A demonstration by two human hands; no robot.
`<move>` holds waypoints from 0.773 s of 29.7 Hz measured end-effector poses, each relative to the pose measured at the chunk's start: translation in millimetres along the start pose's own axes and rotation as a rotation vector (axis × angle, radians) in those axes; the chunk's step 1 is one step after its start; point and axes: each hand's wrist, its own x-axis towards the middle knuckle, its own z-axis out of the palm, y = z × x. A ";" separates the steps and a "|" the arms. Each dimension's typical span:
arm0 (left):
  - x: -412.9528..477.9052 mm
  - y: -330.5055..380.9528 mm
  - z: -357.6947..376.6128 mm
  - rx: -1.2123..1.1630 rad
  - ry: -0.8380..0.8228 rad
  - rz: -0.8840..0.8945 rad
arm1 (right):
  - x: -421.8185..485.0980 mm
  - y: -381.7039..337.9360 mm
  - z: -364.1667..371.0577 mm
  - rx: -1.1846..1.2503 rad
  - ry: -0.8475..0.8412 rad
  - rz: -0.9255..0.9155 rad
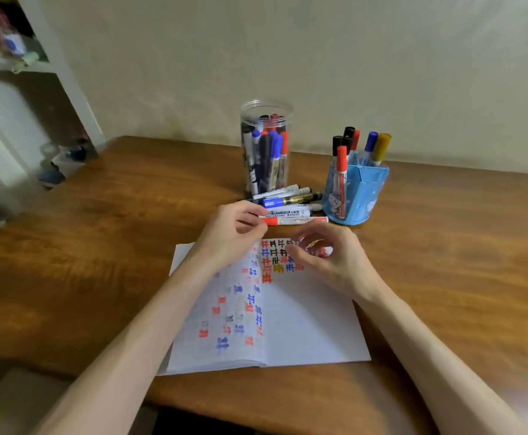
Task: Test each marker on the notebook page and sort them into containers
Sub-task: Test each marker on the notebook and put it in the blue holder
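Note:
An open notebook (303,324) lies on the wooden table (115,246), its pages covered with red, blue and black test marks. Several loose markers (288,200) lie just behind it. Nearest of them is a red whiteboard marker (297,220). My left hand (231,230) pinches its left, capped end between thumb and forefinger. My right hand (322,259) hovers over the notebook's top right with fingers curled and blurred. Something red shows between them, and whether it is held is unclear. A clear jar (266,120) and a blue pen holder (363,189) both hold markers.
A white shelf unit (46,70) with blurred items stands at the far left, beside the table. A pale wall runs behind the table. Bare wood lies to the left and right of the notebook.

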 end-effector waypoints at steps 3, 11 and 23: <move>18.2 -3.2 9.9 0.227 0.044 0.005 | 1.0 0.5 -3.5 -0.012 -0.008 0.021; 31.6 -8.8 28.5 0.615 0.126 0.071 | -0.4 5.4 -7.7 -0.038 0.029 0.055; 12.5 -1.7 11.9 0.272 -0.010 0.287 | -3.6 -10.7 -3.4 0.365 0.115 0.239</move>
